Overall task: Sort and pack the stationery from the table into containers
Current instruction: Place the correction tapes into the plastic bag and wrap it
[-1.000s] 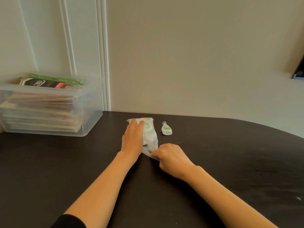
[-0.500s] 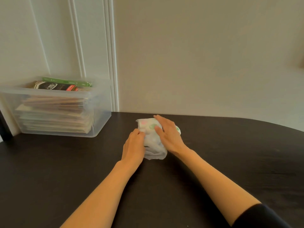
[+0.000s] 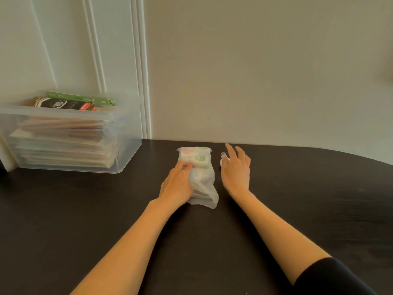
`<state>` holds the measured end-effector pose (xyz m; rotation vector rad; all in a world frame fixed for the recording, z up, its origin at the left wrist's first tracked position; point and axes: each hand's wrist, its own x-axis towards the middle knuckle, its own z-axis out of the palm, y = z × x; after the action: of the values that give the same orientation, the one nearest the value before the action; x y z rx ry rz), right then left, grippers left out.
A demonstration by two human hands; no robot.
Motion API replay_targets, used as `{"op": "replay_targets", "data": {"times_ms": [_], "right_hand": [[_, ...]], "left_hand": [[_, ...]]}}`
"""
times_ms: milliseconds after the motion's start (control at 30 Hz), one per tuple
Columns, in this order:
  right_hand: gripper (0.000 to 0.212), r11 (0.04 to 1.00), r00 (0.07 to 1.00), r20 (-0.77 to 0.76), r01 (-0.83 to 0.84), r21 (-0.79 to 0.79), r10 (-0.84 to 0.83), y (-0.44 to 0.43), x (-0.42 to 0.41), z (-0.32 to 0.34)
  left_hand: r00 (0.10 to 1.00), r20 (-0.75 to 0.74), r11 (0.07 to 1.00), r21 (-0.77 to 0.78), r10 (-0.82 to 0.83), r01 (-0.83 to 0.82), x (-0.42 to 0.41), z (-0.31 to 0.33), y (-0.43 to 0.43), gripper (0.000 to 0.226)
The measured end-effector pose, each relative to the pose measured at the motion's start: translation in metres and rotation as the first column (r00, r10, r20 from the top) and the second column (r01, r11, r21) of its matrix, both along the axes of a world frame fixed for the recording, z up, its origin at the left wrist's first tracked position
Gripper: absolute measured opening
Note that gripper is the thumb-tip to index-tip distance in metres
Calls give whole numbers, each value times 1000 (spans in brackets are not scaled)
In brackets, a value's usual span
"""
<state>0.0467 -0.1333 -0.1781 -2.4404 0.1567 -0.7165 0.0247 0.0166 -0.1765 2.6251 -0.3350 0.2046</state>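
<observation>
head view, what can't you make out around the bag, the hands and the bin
The small white item: head view, mostly under the right hand; contact unclear.
The plastic bag contents: blurred through the film, partly covered by the left hand.
The clear bin: cut off by the left edge; stacked contents hazy through its wall.

head view looks forward and down, close over the dark table (image 3: 85, 209), facing the wall (image 3: 255, 71)

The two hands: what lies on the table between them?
The head view shows the plastic bag of small items lying between them: the left hand holds its left edge, and the right hand hovers open beside it.
</observation>
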Motion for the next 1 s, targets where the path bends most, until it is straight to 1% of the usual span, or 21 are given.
{"op": "replay_targets", "data": {"times_ms": [67, 100, 133, 200, 267, 333, 433, 467, 533, 567, 633, 667, 700, 767, 800, 833, 867, 900, 933, 967, 1000], "right_hand": [[45, 995, 978, -205, -64, -73, 48, -12, 4, -3], [44, 987, 960, -269, -112, -112, 78, -15, 5, -4], [42, 980, 949, -300, -141, -141, 93, -16, 6, -5], [40, 984, 960, -271, -106, -142, 64, -17, 6, -6], [38, 987, 976, -216, -41, -156, 6, -17, 3, -4], [36, 982, 982, -187, -24, -190, -12, -18, -3, -2], [34, 977, 979, -198, -79, -196, 40, -21, -11, 3], [33, 972, 977, -207, -105, -212, 60, -23, -13, 4], [34, 954, 972, -208, -161, -251, 109, -27, -14, 5], [39, 941, 967, -215, -196, -274, 139, -32, -13, 3], [49, 917, 936, -283, -288, -277, 209, -38, -10, 0], [49, 906, 921, -313, -321, -276, 231, -40, -10, -1], [46, 895, 918, -317, -335, -293, 240, -41, -9, -1], [35, 863, 934, -290, -316, -395, 210, -41, -8, -2], [32, 845, 948, -263, -284, -453, 177, -40, -10, -1], [29, 845, 960, -231, -251, -472, 156, -41, -14, -1], [28, 875, 969, -197, -222, -429, 150, -42, -16, -2], [27, 934, 977, -155, -189, -305, 147, -44, -20, -1], [26, 980, 984, -110, -153, -131, 139, -46, -26, 1], [26, 990, 989, -51, -135, 50, 137, -48, -33, 3], [28, 974, 988, 10, -151, 167, 151, -50, -39, 7]], "left_hand": [[999, -26, 1000, -16, -23, 23, -1, 2, -2, 49], [999, -35, 998, -54, -32, 30, -1, 2, -3, 47], [999, -28, 994, -109, -32, 28, -2, 4, -3, 41], [1000, 7, 982, -191, -4, 5, -4, 4, -5, 31], [999, 40, 982, -187, 35, -27, -3, 2, -5, 29], [994, 72, 971, -230, 87, -69, -2, 0, -5, 20], [989, 62, 938, -328, 138, -110, -2, 0, -9, 7], [989, 25, 916, -382, 142, -122, -1, 0, -11, 6], [989, -14, 879, -456, 147, -137, 0, 1, -12, 12], [990, -6, 891, -435, 142, -131, 0, 1, -13, 13], [992, 30, 923, -371, 124, -104, 0, 0, -11, 14], [992, 59, 941, -327, 111, -86, 0, -1, -9, 15], [991, 85, 957, -279, 103, -75, 0, -1, -8, 17], [990, 113, 972, -227, 87, -60, -1, -2, -8, 23], [989, 120, 968, -248, 81, -49, -2, -1, -8, 23], [989, 129, 956, -290, 74, -33, -4, -1, -8, 22], [988, 133, 942, -335, 76, -28, -5, 0, -8, 21], [988, 132, 930, -367, 81, -27, -7, 1, -9, 23], [988, 125, 920, -392, 87, -31, -9, 2, -9, 26], [989, 110, 908, -416, 102, -47, -12, 3, -8, 33], [988, 92, 897, -436, 125, -73, -12, 3, -8, 39]]}}
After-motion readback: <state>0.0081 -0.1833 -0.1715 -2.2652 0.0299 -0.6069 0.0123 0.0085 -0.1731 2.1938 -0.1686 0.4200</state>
